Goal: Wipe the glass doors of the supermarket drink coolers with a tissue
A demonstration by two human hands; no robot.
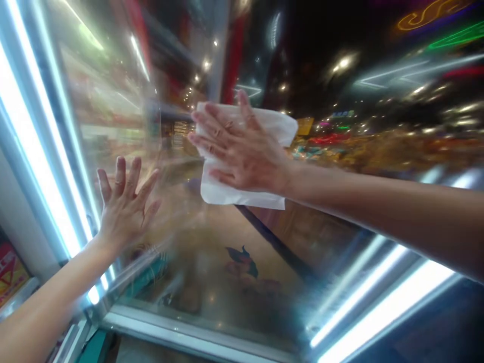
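My right hand (242, 148) holds a thin white cloth (278, 128) spread against a clear glass pane (189, 237). Its palm lies on the cloth with the fingers stretched, and the cloth's corners stick out around them. A fold or gap shows in the cloth's edge under the wrist. Lower on the left, my left hand (128, 201) is open with fingers spread and nothing in it. It seems to rest flat against the glass near the lit frame, though contact cannot be made out for certain.
Bright tube lights (41, 131) run up the left side, and more lights (385, 312) slant along the lower right. A pale metal rail (181, 335) crosses the bottom. Blurred neon signs (431, 15) and reflections fill the background. A dark leaf-like print (244, 259) shows through the pane.
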